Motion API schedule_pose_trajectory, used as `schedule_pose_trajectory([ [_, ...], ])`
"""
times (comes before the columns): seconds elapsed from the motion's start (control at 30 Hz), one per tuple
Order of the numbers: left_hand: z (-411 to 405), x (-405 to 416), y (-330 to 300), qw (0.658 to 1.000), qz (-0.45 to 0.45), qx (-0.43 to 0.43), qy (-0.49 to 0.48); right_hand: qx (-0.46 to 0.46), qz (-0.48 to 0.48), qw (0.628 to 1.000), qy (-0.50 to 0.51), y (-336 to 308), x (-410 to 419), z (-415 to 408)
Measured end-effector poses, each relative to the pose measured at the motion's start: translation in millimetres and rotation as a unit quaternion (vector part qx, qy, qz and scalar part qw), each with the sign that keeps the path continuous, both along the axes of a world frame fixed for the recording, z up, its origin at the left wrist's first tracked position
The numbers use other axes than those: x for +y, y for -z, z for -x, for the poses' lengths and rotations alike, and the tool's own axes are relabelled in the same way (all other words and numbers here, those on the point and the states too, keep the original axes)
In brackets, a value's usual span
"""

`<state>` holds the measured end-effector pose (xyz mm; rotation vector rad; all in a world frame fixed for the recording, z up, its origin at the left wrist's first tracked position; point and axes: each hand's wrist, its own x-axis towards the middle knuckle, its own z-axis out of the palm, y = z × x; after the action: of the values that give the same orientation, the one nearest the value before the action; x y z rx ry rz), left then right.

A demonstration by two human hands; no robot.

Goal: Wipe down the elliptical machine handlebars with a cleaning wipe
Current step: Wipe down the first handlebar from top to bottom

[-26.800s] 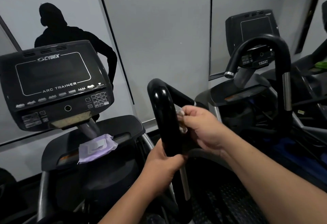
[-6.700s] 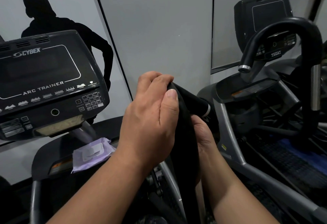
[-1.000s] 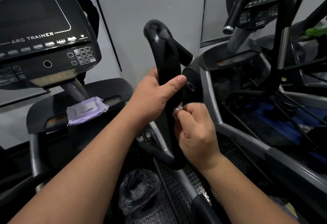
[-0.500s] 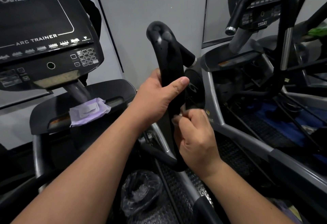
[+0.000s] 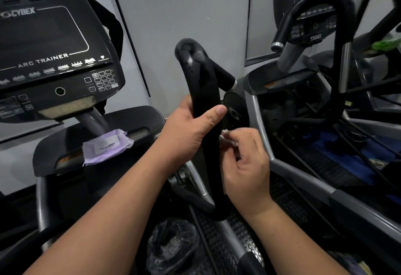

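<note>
The black curved handlebar (image 5: 202, 83) of the elliptical machine rises in the middle of the view. My left hand (image 5: 191, 129) grips its shaft, thumb across the front. My right hand (image 5: 245, 162) sits just right of the bar, a little lower, and pinches a small crumpled white cleaning wipe (image 5: 226, 138) against the bar's right side. Most of the wipe is hidden in my fingers.
The machine's console (image 5: 50, 57) stands at the left, with a purple pack of wipes (image 5: 106, 145) on the shelf below it. A second machine's looped handlebar (image 5: 338, 10) is at the right. A black plastic bag (image 5: 173, 246) lies on the floor below.
My right hand with the wipe has slid slightly down the right side of the bar. My left hand keeps its grip on the shaft.
</note>
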<state>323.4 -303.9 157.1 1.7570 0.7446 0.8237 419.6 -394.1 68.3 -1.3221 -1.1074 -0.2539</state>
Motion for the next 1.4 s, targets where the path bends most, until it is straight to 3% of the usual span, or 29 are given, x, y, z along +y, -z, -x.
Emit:
schedule_pose_trajectory([
  [0.13,-0.3,-0.1,0.5,1.000,0.008,-0.010,0.022,0.053,0.058,0.997,-0.006,13.3,-12.4,6.4],
  [0.27,-1.7,1.6,2.1,1.000,0.010,-0.017,0.009,0.091,0.003,0.996,-0.011,-4.7,3.3,-2.3],
  [0.43,-0.8,0.5,2.5,1.000,0.011,-0.014,0.011,0.115,0.063,0.991,-0.029,16.6,-15.6,6.8],
  [0.6,-3.2,1.4,3.1,1.000,0.002,-0.014,-0.002,0.110,0.007,0.994,-0.026,-1.7,-2.3,1.9],
  [0.77,-2.4,-3.7,0.7,1.000,0.005,-0.017,0.001,0.198,0.076,0.976,-0.047,7.6,-10.5,7.2],
  [0.9,-2.4,-5.8,-0.8,1.000,0.001,-0.008,-0.014,0.200,0.031,0.978,-0.051,-16.5,3.0,2.1],
  [0.97,-1.4,-7.0,-0.1,1.000,0.002,-0.003,-0.014,0.206,0.059,0.975,-0.056,-7.4,5.3,-3.3],
  [1.07,-0.1,-8.9,-1.8,1.000,0.005,-0.003,-0.013,0.258,0.155,0.948,-0.100,4.4,4.1,-11.4],
  [1.23,-0.7,-9.7,-2.9,1.000,-0.001,0.004,-0.022,0.308,0.080,0.933,-0.170,-19.0,10.9,-21.8],
  [1.4,0.0,-12.6,-4.8,1.000,0.005,0.000,-0.016,0.336,0.171,0.903,-0.208,1.8,11.4,-25.9],
])
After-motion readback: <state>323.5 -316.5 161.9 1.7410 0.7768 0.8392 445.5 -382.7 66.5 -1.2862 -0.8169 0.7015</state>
